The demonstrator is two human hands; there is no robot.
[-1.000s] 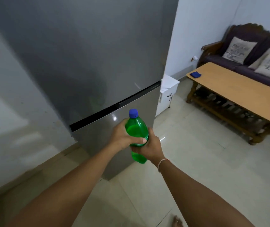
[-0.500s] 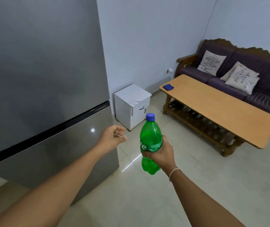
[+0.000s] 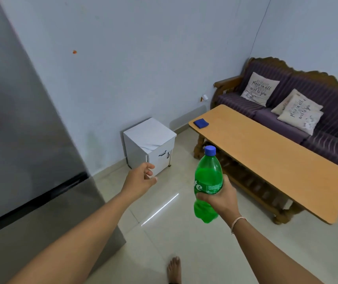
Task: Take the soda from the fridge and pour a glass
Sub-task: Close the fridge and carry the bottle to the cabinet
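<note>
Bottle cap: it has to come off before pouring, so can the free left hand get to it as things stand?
Probably yes: the left hand is empty, the cap stands clear above the right hand, nothing lies between.

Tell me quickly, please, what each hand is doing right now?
Left hand: open, empty.
Right hand: closed around the green soda bottle.
</note>
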